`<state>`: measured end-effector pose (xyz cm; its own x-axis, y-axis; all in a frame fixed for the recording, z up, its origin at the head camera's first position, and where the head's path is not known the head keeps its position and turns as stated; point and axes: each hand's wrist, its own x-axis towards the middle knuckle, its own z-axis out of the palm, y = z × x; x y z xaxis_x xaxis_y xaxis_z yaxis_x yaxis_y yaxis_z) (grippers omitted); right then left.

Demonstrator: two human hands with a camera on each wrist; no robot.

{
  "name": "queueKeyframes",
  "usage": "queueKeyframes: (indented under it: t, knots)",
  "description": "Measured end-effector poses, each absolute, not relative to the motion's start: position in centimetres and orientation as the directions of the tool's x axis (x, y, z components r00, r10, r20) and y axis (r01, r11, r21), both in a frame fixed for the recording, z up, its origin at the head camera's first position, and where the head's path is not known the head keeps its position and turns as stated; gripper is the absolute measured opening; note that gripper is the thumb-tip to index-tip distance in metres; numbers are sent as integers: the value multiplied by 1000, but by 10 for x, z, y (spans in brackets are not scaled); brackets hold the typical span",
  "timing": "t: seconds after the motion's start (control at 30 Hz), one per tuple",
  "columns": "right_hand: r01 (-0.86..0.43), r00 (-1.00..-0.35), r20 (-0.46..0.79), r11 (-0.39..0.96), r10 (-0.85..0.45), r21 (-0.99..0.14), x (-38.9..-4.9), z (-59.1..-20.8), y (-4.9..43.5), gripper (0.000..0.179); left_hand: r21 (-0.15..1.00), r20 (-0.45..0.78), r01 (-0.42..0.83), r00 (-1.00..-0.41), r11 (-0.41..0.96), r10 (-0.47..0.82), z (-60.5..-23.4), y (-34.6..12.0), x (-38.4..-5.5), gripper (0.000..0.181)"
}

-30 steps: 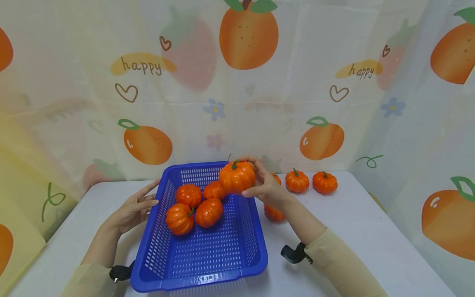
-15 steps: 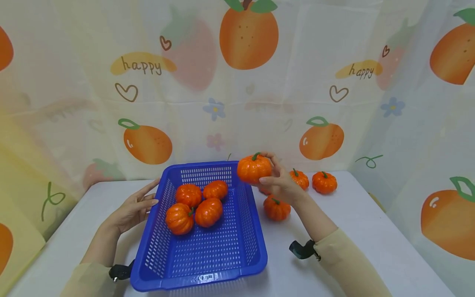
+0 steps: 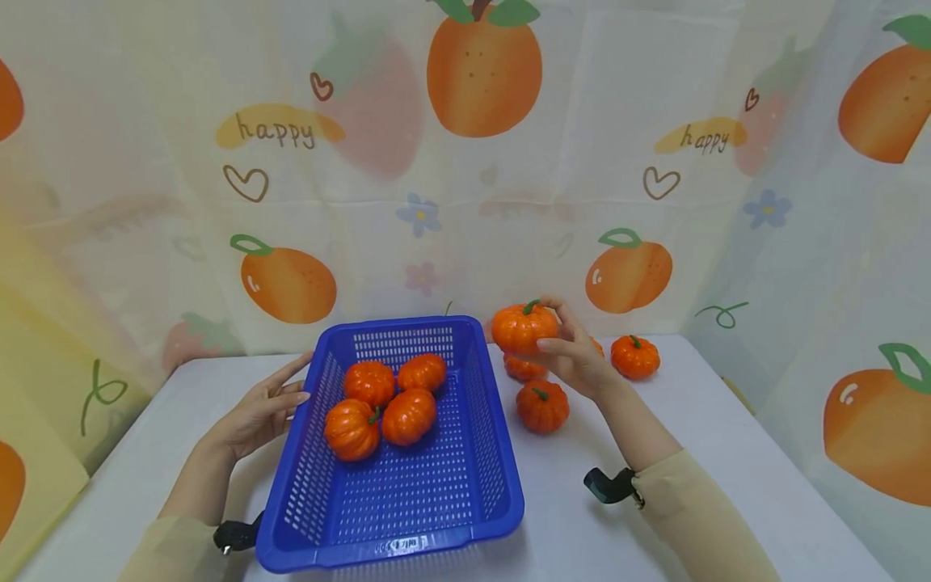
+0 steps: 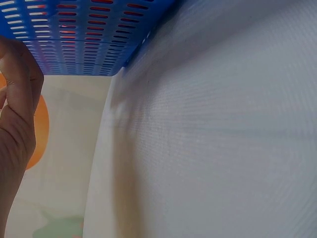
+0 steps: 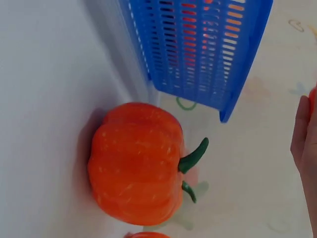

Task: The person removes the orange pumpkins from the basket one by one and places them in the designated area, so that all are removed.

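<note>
My right hand (image 3: 576, 353) holds a small orange toy pumpkin (image 3: 524, 329) with a green stem, fingers behind it and thumb in front, raised just right of the blue plastic basket (image 3: 393, 548). In the right wrist view only part of that hand (image 5: 308, 141) shows at the edge. My left hand (image 3: 256, 415) rests with extended fingers against the basket's left side; in the left wrist view the hand (image 4: 19, 99) is beside the slotted wall (image 4: 94, 44). Several toy pumpkins (image 3: 410, 417) lie in the back half of the basket.
Right of the basket, a pumpkin (image 3: 542, 406) stands on the white table (image 3: 698, 453), with another pumpkin (image 3: 525, 368) behind it. Farther right is one more pumpkin (image 3: 635, 357); another is mostly hidden behind my right hand. A fruit-printed curtain (image 3: 480, 202) hangs behind.
My right hand has moved right with the pumpkin, from over the basket's back right part to outside its right rim. The left hand and basket stay where they were.
</note>
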<state>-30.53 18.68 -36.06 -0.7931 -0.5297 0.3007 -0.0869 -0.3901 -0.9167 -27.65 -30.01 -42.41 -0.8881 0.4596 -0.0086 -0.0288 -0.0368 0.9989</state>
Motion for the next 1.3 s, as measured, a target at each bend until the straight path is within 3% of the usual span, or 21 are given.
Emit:
queueKeyframes:
  t: [0.2, 0.47, 0.63, 0.9, 1.3]
  knots:
    - [-102, -802, 276, -333, -531, -937, -305, -362, 197, 43, 999, -1, -21, -889, -38, 457, -425, -300, -275, 74]
    - [-87, -854, 169, -184, -492, -979, -309, -371, 222, 65, 999, -10, -24, -893, -27, 450, -427, -300, -274, 74]
    - [-71, -871, 128, -136, -474, -988, -312, -378, 238, 68, 999, 5, -18, -886, -44, 464, -427, -301, -275, 73]
    - [-81, -877, 125, -114, -464, -990, -314, -388, 265, 67, 1000, -10, -15, -895, -9, 446, -427, -302, -275, 74]
    - [-77, -867, 33, 68, -497, -995, -314, -403, 307, 70, 1000, -17, -17, -898, 4, 440, -427, -300, -276, 74]
